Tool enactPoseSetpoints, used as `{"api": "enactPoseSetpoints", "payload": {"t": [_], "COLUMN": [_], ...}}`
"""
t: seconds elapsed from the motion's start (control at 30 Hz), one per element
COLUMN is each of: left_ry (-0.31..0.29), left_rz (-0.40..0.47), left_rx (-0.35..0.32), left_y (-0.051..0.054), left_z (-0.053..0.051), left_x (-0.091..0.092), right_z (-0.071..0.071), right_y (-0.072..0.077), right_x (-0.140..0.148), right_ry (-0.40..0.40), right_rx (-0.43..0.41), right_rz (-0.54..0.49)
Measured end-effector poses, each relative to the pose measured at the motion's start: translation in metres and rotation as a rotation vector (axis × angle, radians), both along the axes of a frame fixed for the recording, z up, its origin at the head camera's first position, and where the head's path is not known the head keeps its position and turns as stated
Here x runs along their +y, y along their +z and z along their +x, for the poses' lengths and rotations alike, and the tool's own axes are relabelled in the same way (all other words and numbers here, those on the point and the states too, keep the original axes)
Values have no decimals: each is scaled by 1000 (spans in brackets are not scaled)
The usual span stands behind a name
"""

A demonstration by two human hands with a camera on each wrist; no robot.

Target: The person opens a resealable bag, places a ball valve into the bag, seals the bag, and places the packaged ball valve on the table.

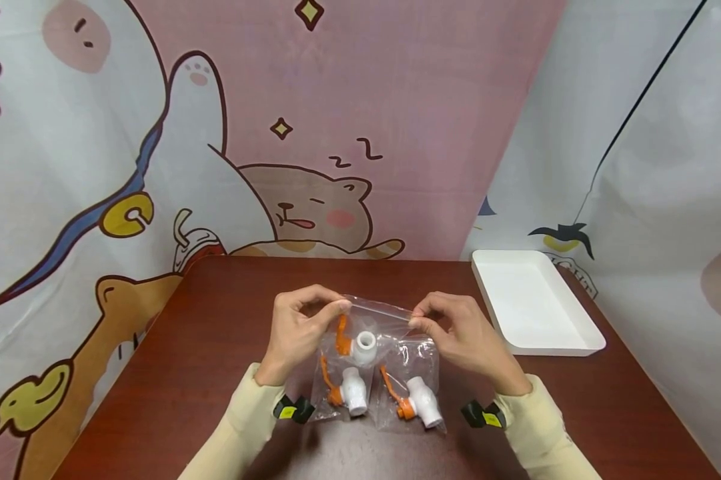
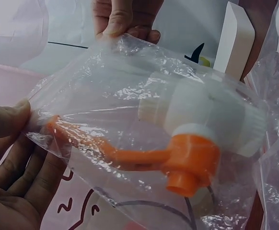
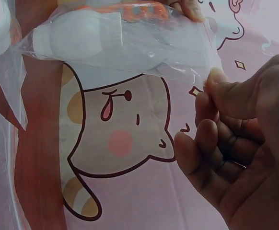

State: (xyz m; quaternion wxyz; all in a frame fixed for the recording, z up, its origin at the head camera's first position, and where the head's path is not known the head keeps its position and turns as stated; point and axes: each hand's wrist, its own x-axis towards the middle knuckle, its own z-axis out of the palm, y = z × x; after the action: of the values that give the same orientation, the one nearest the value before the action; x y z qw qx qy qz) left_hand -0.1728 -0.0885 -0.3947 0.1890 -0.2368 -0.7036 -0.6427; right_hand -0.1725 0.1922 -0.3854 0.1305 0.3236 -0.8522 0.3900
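Between both hands hangs a clear zip bag [image 1: 384, 320] with a white plastic ball valve [image 1: 365, 347] inside, its orange handle [image 2: 139, 158] toward the left hand. The left hand [image 1: 303, 327] pinches one top corner between thumb and fingers. At the other top corner, the right hand [image 1: 456, 330] pinches the bag's edge. Below it on the table, two more bagged white valves lie side by side, the left valve [image 1: 354, 391] and the right valve [image 1: 423, 401], each with an orange handle. In the right wrist view, the right thumb and forefinger meet on the bag's edge.
A shallow white tray [image 1: 537, 303] stands at the right rear of the brown table [image 1: 216, 373]. Behind the table hangs a cloth [image 1: 426, 133] printed with cartoon animals. Both wrists carry small dark cameras.
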Motion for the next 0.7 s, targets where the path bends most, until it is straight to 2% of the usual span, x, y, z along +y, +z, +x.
{"api": "enactPoseSetpoints", "payload": {"t": [0.37, 0.53, 0.7], "left_ry": [-41, -61, -90], "left_rz": [20, 18, 22], "left_rx": [-19, -21, -29], "left_y": [-3, -1, -3], "left_z": [1, 2, 2], "left_x": [5, 9, 16], "right_z": [-5, -6, -8], "right_y": [-3, 4, 12], "right_x": [2, -8, -26], "right_ry": [27, 41, 94], "right_rx": [-74, -33, 12], "right_rz": [11, 38, -2]}}
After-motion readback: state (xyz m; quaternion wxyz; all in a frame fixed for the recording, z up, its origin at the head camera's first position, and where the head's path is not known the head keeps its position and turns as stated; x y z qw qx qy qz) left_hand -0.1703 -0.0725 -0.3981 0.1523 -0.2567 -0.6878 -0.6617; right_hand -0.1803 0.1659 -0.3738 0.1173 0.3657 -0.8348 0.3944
